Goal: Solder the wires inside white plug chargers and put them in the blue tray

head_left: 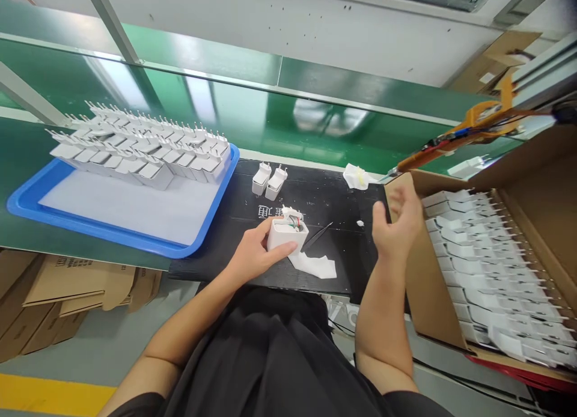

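Observation:
My left hand [256,253] grips a white charger housing [286,232] over the black mat [324,200]; thin coloured wires show in the housing's open top. My right hand [399,222] hovers raised at the left wall of a cardboard box [433,297], its fingers loosely curled and blurred, with nothing visible in them. Black tweezers [318,235] lie on the mat just right of the housing. A white cloth [314,264] lies under and beside the housing. Two white plug parts [269,181] stand at the mat's far side.
A blue tray [112,228] on the left holds rows of white chargers [139,149]. The cardboard box on the right holds several rows of white chargers [491,273]. A crumpled white scrap [357,177] lies at the mat's back. An orange tool [473,125] hangs upper right. Flattened cardboard [67,291] lies below left.

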A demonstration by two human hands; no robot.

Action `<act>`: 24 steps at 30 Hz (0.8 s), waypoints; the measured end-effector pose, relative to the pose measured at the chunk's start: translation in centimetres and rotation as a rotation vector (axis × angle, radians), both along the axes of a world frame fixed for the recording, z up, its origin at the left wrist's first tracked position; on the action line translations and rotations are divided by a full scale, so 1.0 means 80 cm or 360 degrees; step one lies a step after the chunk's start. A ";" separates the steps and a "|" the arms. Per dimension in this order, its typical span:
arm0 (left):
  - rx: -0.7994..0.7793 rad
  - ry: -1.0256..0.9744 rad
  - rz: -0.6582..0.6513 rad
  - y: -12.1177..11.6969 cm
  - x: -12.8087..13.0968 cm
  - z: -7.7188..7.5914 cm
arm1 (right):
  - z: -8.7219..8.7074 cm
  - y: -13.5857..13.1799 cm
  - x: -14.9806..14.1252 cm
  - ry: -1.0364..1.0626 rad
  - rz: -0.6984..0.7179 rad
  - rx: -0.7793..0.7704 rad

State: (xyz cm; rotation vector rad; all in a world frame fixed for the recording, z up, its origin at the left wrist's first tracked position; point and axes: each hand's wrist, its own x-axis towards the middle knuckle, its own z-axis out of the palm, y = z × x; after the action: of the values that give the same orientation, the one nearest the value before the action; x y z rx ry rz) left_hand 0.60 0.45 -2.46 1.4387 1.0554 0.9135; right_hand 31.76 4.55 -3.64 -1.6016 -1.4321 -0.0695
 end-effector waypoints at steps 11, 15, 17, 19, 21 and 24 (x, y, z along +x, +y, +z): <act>0.0066 0.0083 -0.0041 -0.002 0.000 0.010 | -0.064 -0.030 0.022 -0.0206 -0.0072 -0.0563; 0.0122 0.0168 -0.0041 -0.003 0.001 0.010 | -0.050 -0.032 0.011 -0.0013 -0.0059 -0.0469; 0.0141 0.0183 -0.0046 -0.004 0.001 0.011 | -0.042 -0.037 0.001 0.0128 0.0029 -0.0431; 0.0166 0.0189 -0.0063 -0.005 0.002 0.011 | -0.035 -0.043 -0.013 0.0265 0.0127 -0.0396; 0.0194 0.0204 -0.0069 -0.005 0.003 0.011 | -0.029 -0.046 -0.028 0.0353 0.0230 -0.0381; 0.0213 0.0266 -0.0040 -0.003 0.002 0.008 | -0.022 -0.048 -0.047 0.0360 0.0383 -0.0415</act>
State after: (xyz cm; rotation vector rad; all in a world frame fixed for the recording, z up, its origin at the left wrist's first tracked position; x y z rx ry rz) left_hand 0.79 0.21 -1.84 1.6589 1.1134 0.8709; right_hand 27.99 0.68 -5.43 -1.5714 -1.4874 0.4413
